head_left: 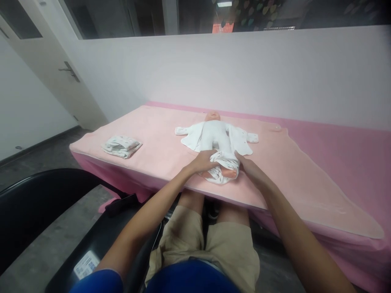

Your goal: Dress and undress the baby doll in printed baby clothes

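Note:
A baby doll [213, 116] lies on its back on the pink-covered table, its head toward the wall. It wears a white garment [215, 132] with the sleeves spread and an outer layer lying open at both sides. Bunched white baby clothing [229, 160] surrounds the lower legs, and an orange-toned part of the doll's leg or foot [229, 173] shows below it. From the left, my left hand [204, 161] grips the bunched cloth with curled fingers. My right hand [248, 166] holds its right side, thumb on top; its other fingers are partly hidden.
Folded printed white cloth [121, 146] lies on the table's left part. A peach pad [159, 142] covers much of the pink tablecloth [342, 158]. At lower left stands a black chair [61, 183] with a white labelled packet [86, 264] on its seat. A wall runs behind the table.

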Tool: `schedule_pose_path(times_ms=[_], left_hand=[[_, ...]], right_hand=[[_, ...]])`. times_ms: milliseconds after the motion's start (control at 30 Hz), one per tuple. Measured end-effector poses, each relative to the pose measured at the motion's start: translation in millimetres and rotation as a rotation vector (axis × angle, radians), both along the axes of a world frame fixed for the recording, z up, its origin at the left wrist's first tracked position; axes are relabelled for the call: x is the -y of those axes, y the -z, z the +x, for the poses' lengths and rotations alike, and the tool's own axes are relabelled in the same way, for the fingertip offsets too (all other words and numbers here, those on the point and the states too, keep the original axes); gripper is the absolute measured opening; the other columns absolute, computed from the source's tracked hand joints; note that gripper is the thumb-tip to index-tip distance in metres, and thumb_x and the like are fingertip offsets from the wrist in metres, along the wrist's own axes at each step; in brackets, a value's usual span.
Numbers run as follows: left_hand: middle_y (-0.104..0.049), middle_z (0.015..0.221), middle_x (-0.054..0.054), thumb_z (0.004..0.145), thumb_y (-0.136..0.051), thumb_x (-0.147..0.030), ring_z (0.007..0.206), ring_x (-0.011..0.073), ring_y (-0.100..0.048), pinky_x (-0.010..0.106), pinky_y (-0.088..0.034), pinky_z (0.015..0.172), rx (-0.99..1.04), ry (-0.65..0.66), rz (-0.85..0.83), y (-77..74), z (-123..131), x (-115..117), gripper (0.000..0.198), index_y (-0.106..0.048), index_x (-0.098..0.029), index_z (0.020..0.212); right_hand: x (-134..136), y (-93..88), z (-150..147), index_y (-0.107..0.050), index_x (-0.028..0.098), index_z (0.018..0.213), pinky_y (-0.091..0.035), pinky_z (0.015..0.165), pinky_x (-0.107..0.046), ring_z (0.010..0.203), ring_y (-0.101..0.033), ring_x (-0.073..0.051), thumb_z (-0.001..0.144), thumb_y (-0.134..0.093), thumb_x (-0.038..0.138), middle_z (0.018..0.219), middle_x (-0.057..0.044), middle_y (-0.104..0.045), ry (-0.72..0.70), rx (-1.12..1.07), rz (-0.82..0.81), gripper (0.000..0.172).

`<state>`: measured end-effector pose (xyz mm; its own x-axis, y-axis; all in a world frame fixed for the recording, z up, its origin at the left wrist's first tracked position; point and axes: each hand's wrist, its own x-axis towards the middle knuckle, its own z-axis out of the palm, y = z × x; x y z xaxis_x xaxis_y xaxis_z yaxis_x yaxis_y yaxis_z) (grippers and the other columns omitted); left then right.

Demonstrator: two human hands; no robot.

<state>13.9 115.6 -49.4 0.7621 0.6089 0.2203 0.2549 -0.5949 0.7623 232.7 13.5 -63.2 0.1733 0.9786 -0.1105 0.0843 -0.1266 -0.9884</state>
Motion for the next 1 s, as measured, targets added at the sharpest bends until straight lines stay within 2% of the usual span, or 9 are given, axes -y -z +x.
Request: schedule_pose_path(times_ms=[100, 167, 333, 433, 500, 600, 800, 933, 1000], left_hand=[[-0.079, 0.112, 0.007, 0.088, -0.061, -0.035, 0.107, 0.0306, -0.069, 0.038, -0.054, 0.094, -0.034, -0.06, 0.026, -3.2, 4.4, 3.4, 0.031, -0.073, -0.018, 0.111], [-0.078, 0.116, 0.007, 0.086, -0.06, -0.031, 0.109, 0.0313, -0.069, 0.038, -0.054, 0.095, -0.046, -0.093, 0.037, -5.9, 6.7, 5.4, 0.035, -0.073, -0.018, 0.116], [-0.078, 0.115, 0.007, 0.088, -0.057, -0.031, 0.108, 0.0311, -0.069, 0.04, -0.05, 0.099, -0.072, -0.1, 0.116, -9.2, 8.2, 7.6, 0.032, -0.072, -0.019, 0.113], [-0.077, 0.11, 0.006, 0.089, -0.059, -0.036, 0.11, 0.0322, -0.067, 0.047, -0.041, 0.109, -0.137, -0.145, 0.247, -8.6, 6.9, 7.9, 0.026, -0.071, -0.023, 0.107], [-0.076, 0.111, 0.007, 0.088, -0.061, -0.041, 0.113, 0.0344, -0.064, 0.052, -0.035, 0.111, -0.191, -0.188, 0.312, -8.2, 5.8, 7.2, 0.03, -0.069, -0.024, 0.11], [-0.074, 0.112, 0.008, 0.088, -0.06, -0.043, 0.113, 0.0357, -0.062, 0.054, -0.035, 0.108, -0.235, -0.19, 0.331, -8.3, 5.0, 4.5, 0.033, -0.066, -0.024, 0.114], [-0.072, 0.116, 0.01, 0.089, -0.057, -0.044, 0.113, 0.0359, -0.063, 0.051, -0.036, 0.106, -0.234, -0.22, 0.332, -7.9, 9.1, 2.7, 0.038, -0.06, -0.021, 0.118], [-0.071, 0.117, 0.014, 0.086, -0.059, -0.041, 0.114, 0.0378, -0.063, 0.051, -0.036, 0.106, -0.222, -0.341, 0.309, -5.6, 16.0, 8.6, 0.038, -0.06, -0.018, 0.117], [-0.071, 0.112, 0.014, 0.088, -0.059, -0.042, 0.113, 0.0384, -0.063, 0.052, -0.036, 0.106, -0.217, -0.408, 0.291, -4.0, 19.5, 11.6, 0.038, -0.059, -0.018, 0.117]], right_hand=[[-7.7, -17.6, -0.7, -0.083, 0.02, 0.093, -0.05, 0.107, -0.048, 0.117, -0.068, -0.039, 0.083, -0.074, 0.075, 0.103, -0.01, -0.081, 0.078, 0.312, -0.099, 0.057], [-13.0, -28.9, -3.7, -0.083, 0.02, 0.087, -0.05, 0.105, -0.048, 0.112, -0.069, -0.039, 0.082, -0.075, 0.075, 0.1, -0.009, -0.081, 0.041, 0.383, -0.107, 0.056], [-19.9, -44.1, -9.6, -0.084, 0.023, 0.098, -0.05, 0.107, -0.045, 0.113, -0.069, -0.034, 0.084, -0.079, 0.064, 0.109, -0.007, -0.081, -0.14, 0.216, -0.061, 0.043], [-20.2, -44.9, -7.7, -0.082, 0.025, 0.108, -0.05, 0.109, -0.046, 0.116, -0.068, -0.033, 0.083, -0.083, 0.057, 0.115, -0.006, -0.079, -0.222, 0.192, -0.01, 0.041], [-20.9, -45.7, -4.8, -0.082, 0.024, 0.107, -0.051, 0.106, -0.047, 0.111, -0.069, -0.033, 0.081, -0.085, 0.054, 0.109, -0.005, -0.08, -0.256, 0.235, 0.002, 0.04], [-25.4, -51.8, -1.3, -0.083, 0.023, 0.099, -0.053, 0.1, -0.045, 0.103, -0.07, -0.032, 0.075, -0.09, 0.051, 0.098, -0.005, -0.08, -0.302, 0.31, 0.004, 0.038], [-52.0, -66.7, -4.3, -0.082, 0.024, 0.088, -0.052, 0.098, -0.044, 0.111, -0.068, -0.038, 0.071, -0.088, 0.068, 0.1, -0.007, -0.081, -0.261, 0.338, -0.114, 0.047], [-68.5, -63.2, -6.4, -0.08, 0.024, 0.084, -0.054, 0.092, -0.044, 0.103, -0.07, -0.04, 0.062, -0.093, 0.068, 0.088, -0.009, -0.08, -0.212, 0.426, -0.177, 0.051], [-70.9, -58.7, -5.2, -0.081, 0.024, 0.087, -0.054, 0.09, -0.043, 0.101, -0.07, -0.04, 0.061, -0.095, 0.066, 0.088, -0.009, -0.08, -0.222, 0.382, -0.161, 0.052]])
